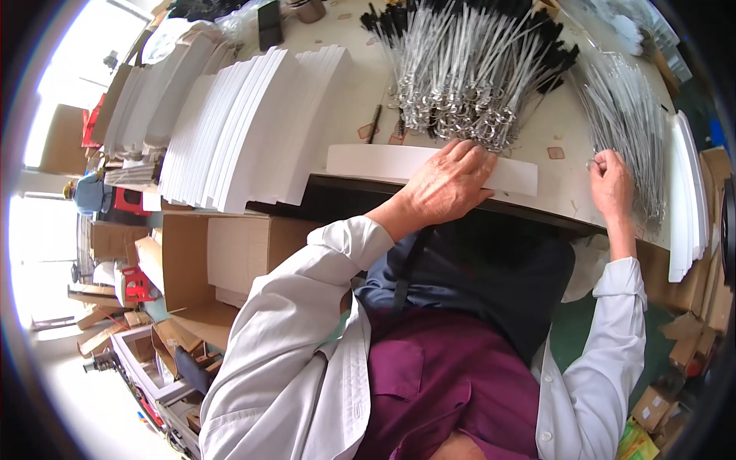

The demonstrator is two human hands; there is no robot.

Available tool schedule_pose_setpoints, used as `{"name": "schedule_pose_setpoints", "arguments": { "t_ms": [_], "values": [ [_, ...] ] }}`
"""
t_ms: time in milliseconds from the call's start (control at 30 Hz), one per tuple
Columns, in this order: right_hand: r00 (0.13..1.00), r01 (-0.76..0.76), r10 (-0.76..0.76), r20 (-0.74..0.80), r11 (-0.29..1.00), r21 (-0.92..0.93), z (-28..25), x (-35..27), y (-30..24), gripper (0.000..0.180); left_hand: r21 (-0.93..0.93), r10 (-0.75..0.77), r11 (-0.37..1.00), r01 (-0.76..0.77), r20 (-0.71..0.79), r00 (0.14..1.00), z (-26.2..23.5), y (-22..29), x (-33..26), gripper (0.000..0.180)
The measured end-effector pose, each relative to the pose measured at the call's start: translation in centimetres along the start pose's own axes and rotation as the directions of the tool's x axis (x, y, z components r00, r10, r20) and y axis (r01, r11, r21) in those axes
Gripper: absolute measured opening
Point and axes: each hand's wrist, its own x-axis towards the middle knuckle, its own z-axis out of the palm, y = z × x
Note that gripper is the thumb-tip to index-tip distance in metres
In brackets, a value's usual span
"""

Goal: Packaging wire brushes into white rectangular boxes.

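Right hand (611, 184) out at the far right of the worktop (353, 100), fingers (600, 160) pinched narrow on the small wire ring (591, 163) at the near end of a thin metal brush, one of the loose metal brushes (625, 115) fanned beside it. Long axis of that brush running away from the body, up and slightly inward, ring end nearest the fingers, far end lost among the others. Left hand (448, 180) well apart from it, lying palm down, fingers spread flat on a long white card strip (368, 161) set along the near worktop edge. Long axis of the strip crosswise, left to right, so roughly square to the brush. Right-hand end of the strip reaching to just short of the right hand; the pinched ring therefore near that end, a little beyond and to the right of it. Right hand plainly the nearer to the brush pile, left hand the nearer to the strip. Just past the left fingertips, the looped ends of a big bundle of black-tipped wire brushes (468, 69), touching or almost touching the far edge of the strip. Further left, fanned stacks of white card (245, 130); at the far right rim, another upright stack of white sheets (686, 199). Below the worktop, open cardboard boxes (222, 261).
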Motion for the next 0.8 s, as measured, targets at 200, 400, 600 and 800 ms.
{"name": "schedule_pose_setpoints", "arguments": {
  "t_ms": [200, 400, 600, 800],
  "values": [
    [0.999, -0.045, 0.045, 0.012, 0.997, 0.061, 0.2, 0.4, 0.7, 0.008, 0.021, 0.031, 0.999, -0.030, -0.024, 0.999, -0.5, -0.3, -0.9, 0.060],
    [1.000, -0.021, 0.020, 0.019, 0.998, 0.061, -0.3, 0.1, 0.7, 0.009, -0.009, -0.062, 0.998, 0.062, 0.016, 0.998, -2.0, -0.8, -2.3, 0.072],
    [0.975, 0.118, -0.105, -0.198, 0.992, 0.053, -1.5, -0.9, -2.9, 0.020, 0.060, -0.155, 0.988, 0.144, 0.263, 0.952, -3.9, -0.2, -2.2, 0.067],
    [0.967, -0.252, 0.101, 0.234, 0.529, 0.810, -4.2, -7.2, -9.1, 0.052, -0.040, -0.314, 0.943, 0.330, 0.220, 0.924, -6.3, 2.7, -3.4, 0.051]
  ]
}}
